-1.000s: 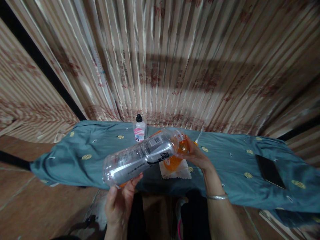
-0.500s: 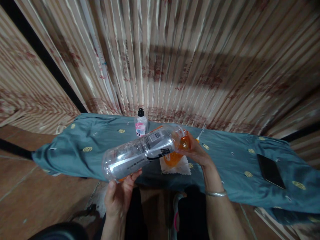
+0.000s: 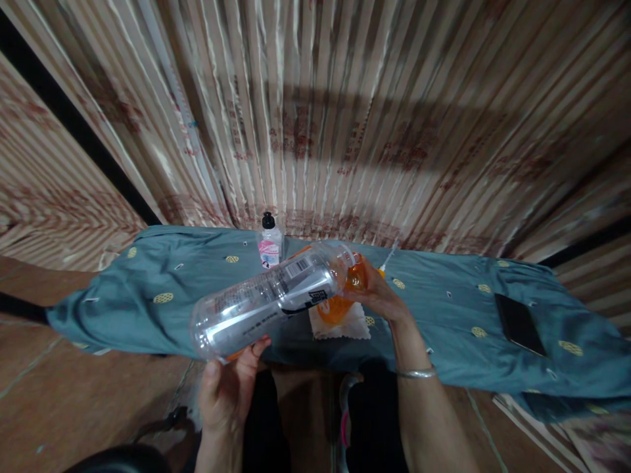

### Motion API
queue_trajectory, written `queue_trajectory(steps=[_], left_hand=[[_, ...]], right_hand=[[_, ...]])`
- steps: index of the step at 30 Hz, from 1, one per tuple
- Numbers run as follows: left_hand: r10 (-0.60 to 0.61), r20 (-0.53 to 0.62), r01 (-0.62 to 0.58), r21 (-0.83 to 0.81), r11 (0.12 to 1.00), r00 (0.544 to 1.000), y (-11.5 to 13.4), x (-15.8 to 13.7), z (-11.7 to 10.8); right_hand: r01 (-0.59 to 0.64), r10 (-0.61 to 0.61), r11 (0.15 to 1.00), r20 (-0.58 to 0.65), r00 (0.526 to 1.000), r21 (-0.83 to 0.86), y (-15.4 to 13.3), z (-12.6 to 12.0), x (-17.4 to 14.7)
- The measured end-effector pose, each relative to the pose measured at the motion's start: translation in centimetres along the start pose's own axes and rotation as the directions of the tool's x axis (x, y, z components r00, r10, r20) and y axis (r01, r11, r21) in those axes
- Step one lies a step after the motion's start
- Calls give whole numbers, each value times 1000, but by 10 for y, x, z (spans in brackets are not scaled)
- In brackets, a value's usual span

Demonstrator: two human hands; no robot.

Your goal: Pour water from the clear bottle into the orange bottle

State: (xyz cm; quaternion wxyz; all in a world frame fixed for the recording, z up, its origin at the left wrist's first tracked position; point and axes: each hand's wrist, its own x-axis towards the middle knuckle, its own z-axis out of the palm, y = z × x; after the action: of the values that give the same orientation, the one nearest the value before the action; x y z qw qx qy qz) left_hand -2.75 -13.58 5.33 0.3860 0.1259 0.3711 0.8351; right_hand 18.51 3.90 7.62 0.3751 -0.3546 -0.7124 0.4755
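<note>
A large clear plastic bottle [image 3: 266, 305] with a silver and black label lies slanted in the air, its mouth to the right and slightly higher than its base. My left hand [image 3: 231, 387] is closed round the underside near the base, palm up. My right hand [image 3: 379, 292] grips an orange see-through container [image 3: 355, 277] right at the bottle's mouth. More orange plastic shows below the bottle, over a white scalloped cloth [image 3: 345, 328]. Whether mouth and container touch, and whether liquid flows, I cannot tell.
A small bottle [image 3: 269, 246] with black cap and pink label stands behind. A thin clear tube [image 3: 389, 256] with a yellow end lies right of it. A dark phone-like slab [image 3: 519, 324] rests on the green cloth-covered table [image 3: 444, 341]. A striped curtain [image 3: 315, 118] hangs behind.
The whole view has shifted a little, so everything appears slightly further left. Both hands keep their hold, and the clear bottle stays at about the same slant.
</note>
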Motion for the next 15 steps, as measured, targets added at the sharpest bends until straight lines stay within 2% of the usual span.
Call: queue_trajectory(steps=[7, 15], left_hand=[[2, -19, -1, 18, 1000, 1000, 2, -2, 5], [25, -43, -24, 27, 999, 999, 4, -4, 6]], right_hand=[[-41, 41, 999, -10, 999, 9, -3, 0, -1], [-32, 32, 999, -5, 999, -30, -4, -1, -2]])
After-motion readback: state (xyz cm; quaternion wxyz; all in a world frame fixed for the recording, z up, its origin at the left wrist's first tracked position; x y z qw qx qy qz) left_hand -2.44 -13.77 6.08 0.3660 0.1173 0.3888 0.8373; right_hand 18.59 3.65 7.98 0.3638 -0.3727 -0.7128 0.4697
